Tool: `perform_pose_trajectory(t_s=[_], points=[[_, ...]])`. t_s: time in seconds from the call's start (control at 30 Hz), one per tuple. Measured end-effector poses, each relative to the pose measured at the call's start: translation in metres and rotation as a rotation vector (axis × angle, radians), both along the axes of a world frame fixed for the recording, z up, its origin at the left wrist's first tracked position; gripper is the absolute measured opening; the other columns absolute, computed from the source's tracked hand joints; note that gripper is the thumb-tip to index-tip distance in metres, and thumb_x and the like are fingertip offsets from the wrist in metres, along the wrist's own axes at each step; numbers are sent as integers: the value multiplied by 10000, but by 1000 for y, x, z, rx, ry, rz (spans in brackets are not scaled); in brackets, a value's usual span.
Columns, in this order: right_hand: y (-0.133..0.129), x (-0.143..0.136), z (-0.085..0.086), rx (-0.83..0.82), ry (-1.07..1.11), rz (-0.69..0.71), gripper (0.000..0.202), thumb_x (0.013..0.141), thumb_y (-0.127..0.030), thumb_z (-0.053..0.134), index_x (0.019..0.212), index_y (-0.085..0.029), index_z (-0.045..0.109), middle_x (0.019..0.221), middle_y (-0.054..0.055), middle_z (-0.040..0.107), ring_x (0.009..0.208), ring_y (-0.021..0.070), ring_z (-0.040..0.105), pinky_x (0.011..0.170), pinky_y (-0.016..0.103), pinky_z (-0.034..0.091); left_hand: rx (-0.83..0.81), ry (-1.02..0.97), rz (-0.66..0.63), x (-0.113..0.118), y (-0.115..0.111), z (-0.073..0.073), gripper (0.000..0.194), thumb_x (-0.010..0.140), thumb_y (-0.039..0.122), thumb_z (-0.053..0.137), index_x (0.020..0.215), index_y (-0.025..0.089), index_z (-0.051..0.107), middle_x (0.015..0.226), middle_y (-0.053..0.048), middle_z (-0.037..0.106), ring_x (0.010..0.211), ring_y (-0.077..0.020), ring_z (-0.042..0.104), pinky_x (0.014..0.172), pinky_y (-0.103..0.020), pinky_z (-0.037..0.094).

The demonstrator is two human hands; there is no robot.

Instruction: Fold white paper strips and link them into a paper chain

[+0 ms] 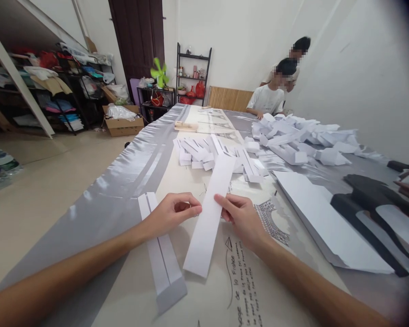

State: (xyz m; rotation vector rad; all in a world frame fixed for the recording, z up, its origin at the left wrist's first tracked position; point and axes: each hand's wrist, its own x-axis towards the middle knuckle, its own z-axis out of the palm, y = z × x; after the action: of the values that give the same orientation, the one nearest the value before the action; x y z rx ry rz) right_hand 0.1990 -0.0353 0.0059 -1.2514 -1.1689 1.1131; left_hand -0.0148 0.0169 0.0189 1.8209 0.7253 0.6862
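Observation:
My right hand (239, 217) pinches the right edge of a long white paper strip (209, 218) between thumb and fingers, holding it tilted above the table. At the strip's left edge is my left hand (175, 211), its thumb and index finger drawn together; whether they grip the paper I cannot make out. Beneath my left wrist lies a folded paper strip (162, 259) with a lengthwise seam and a bent lower end. Beyond my hands sits a pile of folded white paper pieces (197, 152).
A stack of white sheets (320, 222) lies to the right beside dark curved objects (364, 204). Farther back rises a large heap of folded paper (303, 136). Two people (267, 97) are at the far right. A cardboard box (124, 125) stands on the floor left.

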Motion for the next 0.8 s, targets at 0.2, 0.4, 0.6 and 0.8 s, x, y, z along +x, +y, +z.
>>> perform_pose_trajectory(t_s=[0.2,0.4,0.6,0.8], points=[[-1,-1,1,14,-63,-10,536,872,-503,699,523,-197,429,511,-56,365,542,116,284,561,306,208,-38,5,-31,2,-2,-3,238,921,367,637,824,154,680,771,2,573,674,-117,447,613,-253,346],[-2,-4,1,34,-60,-20,550,882,-489,693,512,-201,405,507,-54,352,544,120,290,577,307,229,-76,-5,-60,2,-2,-3,212,915,336,630,819,154,679,765,6,564,656,-110,426,601,-254,325],[2,2,-1,39,-19,-85,569,890,-497,687,517,-202,375,516,-56,320,555,123,275,575,309,219,-95,14,-85,2,-2,-7,201,908,329,636,836,156,707,790,-8,603,666,-116,448,609,-258,337],[2,6,-1,29,4,-115,582,885,-516,692,524,-206,358,531,-53,306,569,127,265,576,309,233,-86,27,-80,1,-2,-8,192,900,326,639,824,163,709,773,0,589,657,-113,441,602,-253,336]])
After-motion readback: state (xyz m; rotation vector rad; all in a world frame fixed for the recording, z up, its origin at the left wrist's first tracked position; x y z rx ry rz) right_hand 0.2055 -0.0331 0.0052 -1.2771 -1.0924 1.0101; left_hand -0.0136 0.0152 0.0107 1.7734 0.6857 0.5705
